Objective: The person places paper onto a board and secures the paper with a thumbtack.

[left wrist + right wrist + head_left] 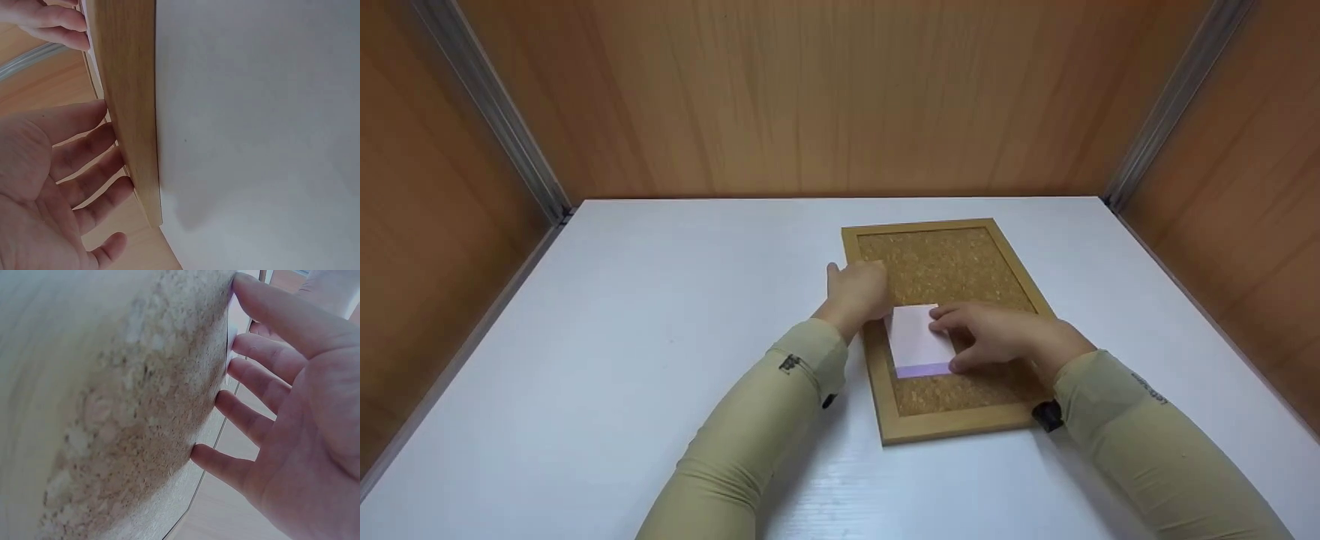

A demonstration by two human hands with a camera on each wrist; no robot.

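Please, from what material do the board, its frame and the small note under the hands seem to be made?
The board looks like cork: speckled, grainy brown, matt. Its frame seems light wood or a wood-look laminate, with smooth faint grain. The note seems thin paper, pale with a lilac strip at its near edge. The right hand presses it flat; the left hand rests on the frame.

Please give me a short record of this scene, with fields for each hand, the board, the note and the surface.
left hand: straight fingers rest on the board's left frame edge
right hand: flat fingers press the note
cork board: wooden frame, lies flat
paper note: white, purple strip at its near edge, on the cork
table: white
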